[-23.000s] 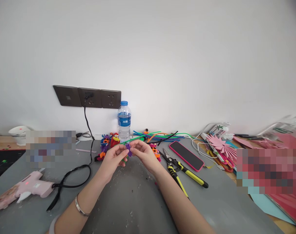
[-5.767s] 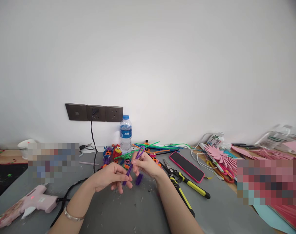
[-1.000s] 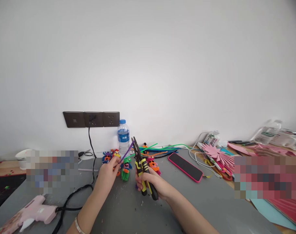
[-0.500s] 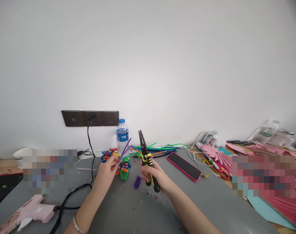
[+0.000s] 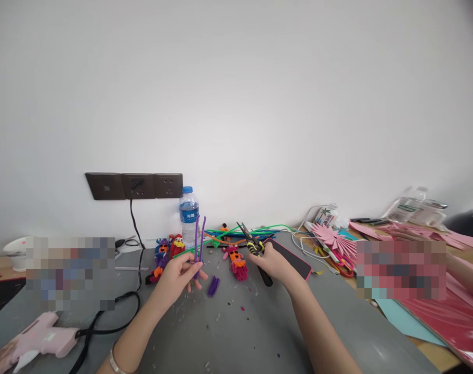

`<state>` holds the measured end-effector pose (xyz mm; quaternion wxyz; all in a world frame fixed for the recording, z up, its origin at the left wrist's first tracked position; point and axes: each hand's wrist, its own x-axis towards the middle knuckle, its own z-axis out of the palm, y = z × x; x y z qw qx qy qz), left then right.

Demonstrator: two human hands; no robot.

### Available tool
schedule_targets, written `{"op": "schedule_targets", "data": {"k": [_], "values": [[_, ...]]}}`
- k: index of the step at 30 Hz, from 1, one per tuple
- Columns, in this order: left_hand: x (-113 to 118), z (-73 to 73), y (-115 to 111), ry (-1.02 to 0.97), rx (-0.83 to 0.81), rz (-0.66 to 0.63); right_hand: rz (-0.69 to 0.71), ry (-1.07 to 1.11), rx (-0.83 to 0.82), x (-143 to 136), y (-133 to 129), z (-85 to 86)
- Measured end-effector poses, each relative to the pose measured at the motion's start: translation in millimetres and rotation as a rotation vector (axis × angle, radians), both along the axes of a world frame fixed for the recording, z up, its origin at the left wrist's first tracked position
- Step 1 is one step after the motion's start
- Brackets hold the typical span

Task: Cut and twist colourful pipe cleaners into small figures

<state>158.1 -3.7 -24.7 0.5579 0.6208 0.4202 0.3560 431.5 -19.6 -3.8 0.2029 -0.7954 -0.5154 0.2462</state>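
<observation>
From the head camera, the left hand (image 5: 176, 275) pinches two purple stems (image 5: 198, 240) upright above the grey bench (image 5: 236, 337), while the right hand (image 5: 273, 262) is closed round the cutters (image 5: 255, 252), near the phone (image 5: 294, 258). A cut purple piece (image 5: 213, 285) lies between the hands. To work cleanly, I judge the stems should be kept pinched together, ends level, cutter tips pointing away from the fingers.

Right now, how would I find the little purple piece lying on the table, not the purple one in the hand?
Start at the water bottle by the wall and come down the grey table. Between the two hands lies a short purple pipe cleaner piece, folded double. Unlike the long purple stems standing in the left hand, it lies flat and untouched.
</observation>
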Motion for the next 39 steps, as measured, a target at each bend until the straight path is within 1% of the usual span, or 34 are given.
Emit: {"op": "schedule_targets", "data": {"k": [4, 7, 10, 12, 13, 14, 15, 16, 18, 19, 21, 22, 24, 26, 28, 30, 33, 35, 39], "values": [[3.3, -0.2, -2.3, 0.014, -0.057, -0.052, -0.008, -0.122, -0.105, -8.4, 0.2, -4.2], [6.6, -4.0, -3.4, 0.015, -0.088, -0.09, -0.034, -0.171, -0.106, -10.8, 1.7, -10.6], [9.2, -8.0, -4.4, 0.02, -0.083, -0.114, -0.043, -0.179, 0.022, -8.8, 4.7, -17.4], [10.2, -9.1, -4.9, 0.026, -0.071, -0.111, -0.029, -0.195, 0.182, -9.9, 6.5, -18.9], [10.6, -9.2, -5.2, 0.029, -0.067, -0.107, 0.002, -0.179, 0.27, -12.6, 6.9, -18.5], [11.0, -9.2, -5.5, 0.033, -0.064, -0.105, 0.056, -0.126, 0.351, -17.0, 6.8, -17.4], [11.4, -9.1, -5.8, 0.037, -0.06, -0.111, 0.141, -0.028, 0.41, -23.3, 5.9, -15.9], [12.0, -9.0, -6.2, 0.042, -0.058, -0.124, 0.253, 0.128, 0.428, -31.4, 4.2, -14.2], [13.3, -9.0, -7.2, 0.06, -0.053, -0.162, 0.486, 0.49, 0.335, -50.6, -1.0, -11.9], [14.0, -9.1, -7.7, 0.072, -0.053, -0.184, 0.569, 0.624, 0.293, -60.4, -4.1, -11.6], [15.2, -9.3, -8.7, 0.093, -0.052, -0.224, 0.638, 0.83, 0.276, -76.6, -9.1, -12.7], [15.5, -9.4, -8.9, 0.098, -0.05, -0.239, 0.656, 0.881, 0.284, -81.9, -10.4, -13.8], [15.2, -10.0, -8.6, 0.1, -0.04, -0.251, 0.642, 0.901, 0.326, -85.7, -10.1, -16.6], [13.9, -11.5, -7.3, 0.101, -0.03, -0.227, 0.577, 0.872, 0.354, -82.2, -6.5, -19.3], [12.2, -13.8, -5.8, 0.11, -0.027, -0.164, 0.496, 0.872, 0.344, -75.6, -1.8, -21.8], [10.6, -16.1, -4.7, 0.138, -0.015, -0.096, 0.422, 0.916, 0.325, -70.0, 2.3, -24.2], [8.9, -18.5, -3.5, 0.261, 0.036, -0.028, 0.345, 0.966, 0.314, -66.2, 6.2, -27.5], [7.7, -19.4, -2.6, 0.37, 0.127, 0.014, 0.329, 0.962, 0.304, -65.7, 7.6, -29.3], [5.8, -18.0, -2.3, 0.561, 0.457, 0.143, 0.319, 0.954, 0.299, -65.1, 9.3, -31.2]]}}
